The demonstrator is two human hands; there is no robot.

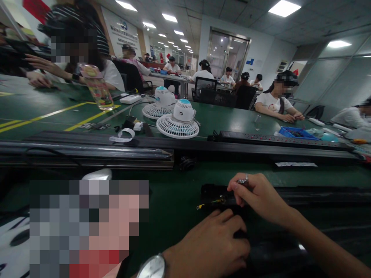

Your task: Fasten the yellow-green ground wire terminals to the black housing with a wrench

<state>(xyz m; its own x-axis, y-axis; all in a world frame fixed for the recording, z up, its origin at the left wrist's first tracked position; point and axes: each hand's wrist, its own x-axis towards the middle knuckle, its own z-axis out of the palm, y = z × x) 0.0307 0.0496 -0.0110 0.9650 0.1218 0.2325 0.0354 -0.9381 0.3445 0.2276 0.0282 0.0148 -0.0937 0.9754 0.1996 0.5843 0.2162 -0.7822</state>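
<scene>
A long black bar [313,195] lies across the green table, running to the right. From its left end, a short yellow-green wire [214,202] sticks out, tipped with a small ring terminal [198,207]. My right hand [257,195], wearing rings, is over the bar's left end with thumb and fingers bent together; whatever is between them is hidden. Just in front of it is my left hand [214,239], with a watch [153,266] on the wrist. Its fingers are curled at the near side of the bar, and their tips are hidden.
Beyond the hands lie long dark rails [87,154] and a black power strip [272,139]. Two white fans [178,123], a bottle [97,88] and a blue tray [298,133] stand farther back. At lower left a blurred-out person [87,227] is close. Others sit at tables.
</scene>
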